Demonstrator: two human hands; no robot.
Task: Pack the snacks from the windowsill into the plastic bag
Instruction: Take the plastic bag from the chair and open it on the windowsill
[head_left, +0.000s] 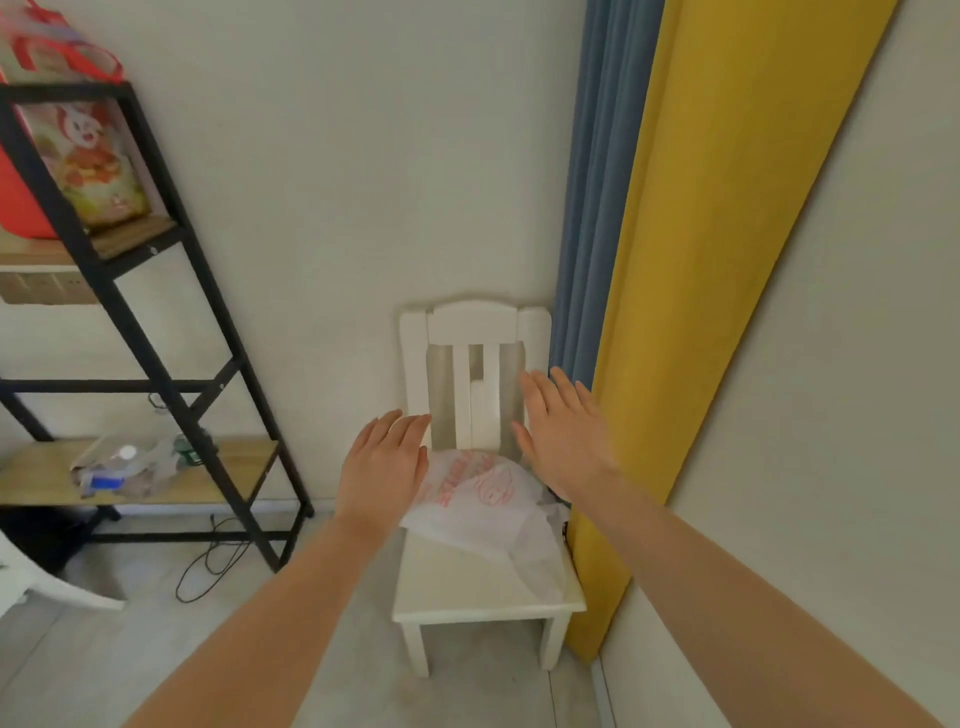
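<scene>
On the seat of a small white chair (470, 582) in the corner lies the bag (483, 506), a crumpled white plastic one with red print, slumped against the chair's back and trailing toward the seat's right front edge. Its long axis runs from back-left to front-right. Both hands reach out over it with arms nearly straight. The left hand (382, 470) hovers at the bag's left edge, palm down, fingers (402, 423) straight and slightly spread, gripping nothing; whether it touches the plastic I cannot tell. The right hand (563, 431) is held higher, beside the chair's back slats, palm turned inward, fingers straight and open, holding nothing either. The bag sits between and just below the two hands, and the left looks the nearer. Judging by this, the step in hand is picking the bag up. No windowsill or snacks on one show here; a yellow curtain (727, 260) hangs to the right.
</scene>
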